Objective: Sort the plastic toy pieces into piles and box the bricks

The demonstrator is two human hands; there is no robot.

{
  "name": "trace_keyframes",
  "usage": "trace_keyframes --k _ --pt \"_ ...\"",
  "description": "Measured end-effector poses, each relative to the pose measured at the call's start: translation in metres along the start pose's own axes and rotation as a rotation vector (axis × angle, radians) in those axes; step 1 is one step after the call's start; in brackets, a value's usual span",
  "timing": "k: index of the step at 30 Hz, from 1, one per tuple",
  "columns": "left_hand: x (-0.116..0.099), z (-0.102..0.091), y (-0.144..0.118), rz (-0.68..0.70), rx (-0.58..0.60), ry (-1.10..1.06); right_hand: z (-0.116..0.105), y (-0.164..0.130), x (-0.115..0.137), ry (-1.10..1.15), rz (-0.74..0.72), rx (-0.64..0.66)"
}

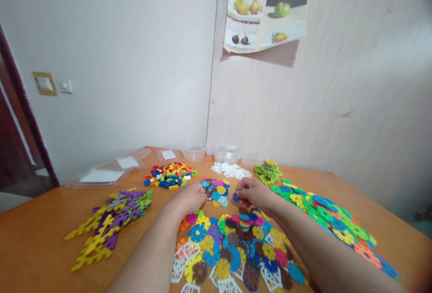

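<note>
My right hand (254,193) pinches a small dark blue notched plastic disc (236,197) between thumb and fingers, just right of a small pile of mixed small discs (219,190). On that pile's left edge is my left hand (193,196), its fingers curled; what they hold, if anything, is hidden. Below both hands spreads a large heap of notched discs (232,251) in blue, yellow, brown, pink and other colours. White lattice pieces (229,285) are mixed into its near side.
Interlocking yellow and purple strips (108,225) lie at left, building bricks (170,175) behind them. White lattice pieces (231,170) and green discs (267,172) sit farther back. Larger discs (324,212) lie at right. Clear plastic tubs (194,154) and lids (101,176) line the table's (37,225) back.
</note>
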State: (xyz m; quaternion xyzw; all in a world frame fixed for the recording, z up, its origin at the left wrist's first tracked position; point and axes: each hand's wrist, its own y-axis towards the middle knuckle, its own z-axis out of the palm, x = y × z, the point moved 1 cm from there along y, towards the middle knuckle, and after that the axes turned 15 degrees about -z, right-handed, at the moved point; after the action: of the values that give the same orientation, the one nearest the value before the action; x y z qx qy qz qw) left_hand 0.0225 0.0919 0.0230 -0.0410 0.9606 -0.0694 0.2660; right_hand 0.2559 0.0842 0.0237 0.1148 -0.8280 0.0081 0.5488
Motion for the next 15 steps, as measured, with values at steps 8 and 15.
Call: trace_keyframes --k 8,15 --pt "-0.002 -0.001 -0.003 0.007 0.013 -0.044 0.012 0.008 0.007 -0.027 -0.038 -0.028" --pt "-0.003 -0.001 -0.002 0.003 -0.007 0.017 -0.023 -0.009 -0.010 -0.454 -0.086 0.171"
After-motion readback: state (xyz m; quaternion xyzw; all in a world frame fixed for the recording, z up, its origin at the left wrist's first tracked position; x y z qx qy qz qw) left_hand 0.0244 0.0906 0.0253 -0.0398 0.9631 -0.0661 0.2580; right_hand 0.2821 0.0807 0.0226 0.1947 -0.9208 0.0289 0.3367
